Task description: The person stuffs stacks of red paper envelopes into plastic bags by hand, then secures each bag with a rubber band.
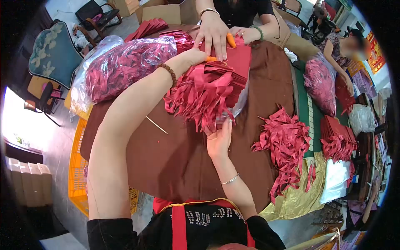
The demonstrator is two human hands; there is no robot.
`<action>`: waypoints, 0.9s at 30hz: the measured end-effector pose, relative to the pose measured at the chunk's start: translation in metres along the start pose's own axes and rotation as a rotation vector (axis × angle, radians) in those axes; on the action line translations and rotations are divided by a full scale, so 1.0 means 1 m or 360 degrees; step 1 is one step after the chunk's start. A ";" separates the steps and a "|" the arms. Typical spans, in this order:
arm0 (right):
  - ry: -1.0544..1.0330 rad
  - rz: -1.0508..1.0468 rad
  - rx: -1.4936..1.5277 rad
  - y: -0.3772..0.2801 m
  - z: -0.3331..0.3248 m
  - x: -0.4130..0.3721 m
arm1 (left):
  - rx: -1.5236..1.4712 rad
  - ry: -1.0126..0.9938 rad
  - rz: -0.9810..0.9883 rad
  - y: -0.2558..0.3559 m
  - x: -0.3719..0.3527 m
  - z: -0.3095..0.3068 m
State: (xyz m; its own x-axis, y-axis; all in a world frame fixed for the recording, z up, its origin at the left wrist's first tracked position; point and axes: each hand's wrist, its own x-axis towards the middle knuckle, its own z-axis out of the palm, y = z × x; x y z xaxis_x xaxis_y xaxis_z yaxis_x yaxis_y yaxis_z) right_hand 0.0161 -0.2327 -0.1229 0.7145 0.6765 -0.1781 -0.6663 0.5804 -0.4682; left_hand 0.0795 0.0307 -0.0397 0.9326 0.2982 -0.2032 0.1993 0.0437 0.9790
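The stack of red paper [216, 83] lies on the brown desk [179, 162] in the head view, its cut strips hanging toward the person. The right hand [218, 141] holds the near end with its fingers curled on it. The left hand [195, 55] rests at the far end with its fingers half hidden, so I cannot tell if they grip, and another person's hand [214, 31] presses there too. I think the stack is being held steady, and moving it would need a firm hold at both ends.
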 end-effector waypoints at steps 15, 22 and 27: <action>-0.0015 -0.1107 -0.1028 -0.035 0.039 0.017 | 0.0530 0.0398 -0.0070 -0.007 0.018 0.000; -0.0194 -0.0467 -0.0415 -0.068 0.051 0.034 | 0.0039 0.0159 -0.0036 -0.002 0.011 0.003; -0.0393 -0.0384 -0.0491 -0.107 0.046 0.053 | 0.0143 0.0102 -0.0079 -0.008 0.023 -0.003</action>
State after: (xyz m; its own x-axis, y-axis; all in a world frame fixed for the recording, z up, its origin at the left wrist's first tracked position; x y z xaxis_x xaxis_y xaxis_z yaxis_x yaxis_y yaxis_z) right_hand 0.1155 -0.2386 -0.0425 0.7442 0.6482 0.1613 -0.3658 0.5976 -0.7135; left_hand 0.0983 0.0397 -0.0524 0.9004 0.3582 -0.2470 0.2737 -0.0251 0.9615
